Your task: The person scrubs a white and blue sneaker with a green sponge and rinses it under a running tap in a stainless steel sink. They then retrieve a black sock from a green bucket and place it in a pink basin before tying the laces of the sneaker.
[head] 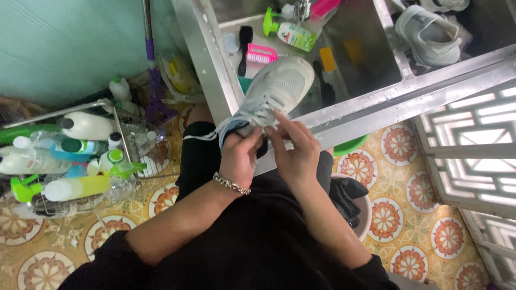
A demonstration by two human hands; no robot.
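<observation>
At the far left a wire rack (121,134) stands on the patterned floor tiles (430,236) and holds many cleaning bottles (80,185), white, green and yellow. A mop handle (147,32) leans behind it. In the middle, the left hand (237,158), with a silver bracelet (231,183) on the wrist, grips the heel end of a white sneaker (279,88); its fingers are curled around the shoe opening. The sneaker rests tilted on the edge of the steel sink (371,102), toe pointing into the basin. Just beside, the right hand (295,147) pinches the white laces (263,115) between thumb and fingertips. In the sink lie a pink brush (262,53) and a green spray bottle (290,32). At the right, another white shoe (430,32) lies in the second basin
</observation>
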